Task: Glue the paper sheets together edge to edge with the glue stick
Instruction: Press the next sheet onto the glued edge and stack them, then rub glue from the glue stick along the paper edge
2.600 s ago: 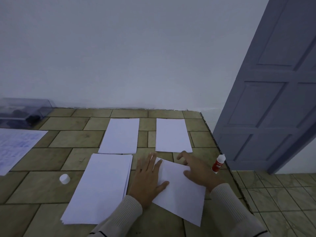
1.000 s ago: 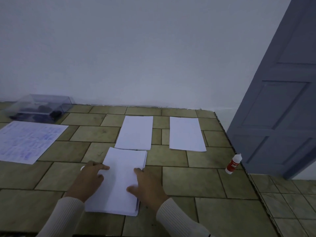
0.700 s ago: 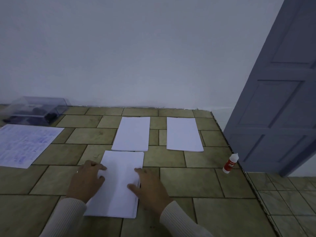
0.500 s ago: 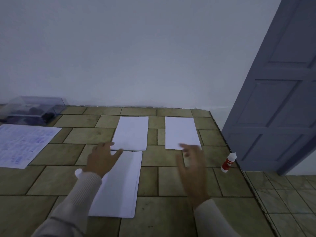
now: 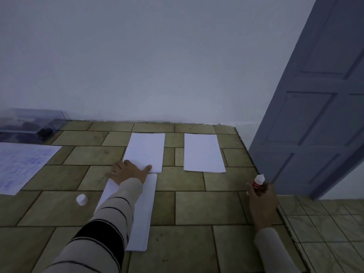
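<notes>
Two single white sheets lie side by side at the back of the tiled table, a left sheet (image 5: 145, 150) and a right sheet (image 5: 202, 152). A stack of white sheets (image 5: 141, 213) lies in front of the left sheet. My left hand (image 5: 129, 172) rests flat with spread fingers on the near edge of the left sheet and the top of the stack. My right hand (image 5: 261, 201) grips the red glue bottle (image 5: 258, 183) with a white nozzle at the table's right edge. The white cap (image 5: 81, 199) stands left of the stack.
A printed sheet (image 5: 21, 164) lies at the far left, with a clear plastic box (image 5: 31, 125) behind it against the wall. The table's right edge (image 5: 248, 152) drops to a tiled floor, and a grey door (image 5: 315, 115) stands just beyond.
Both hands left the stack. My left hand reached forward onto the left sheet's near edge; my right hand swung right and took hold of the glue bottle.
</notes>
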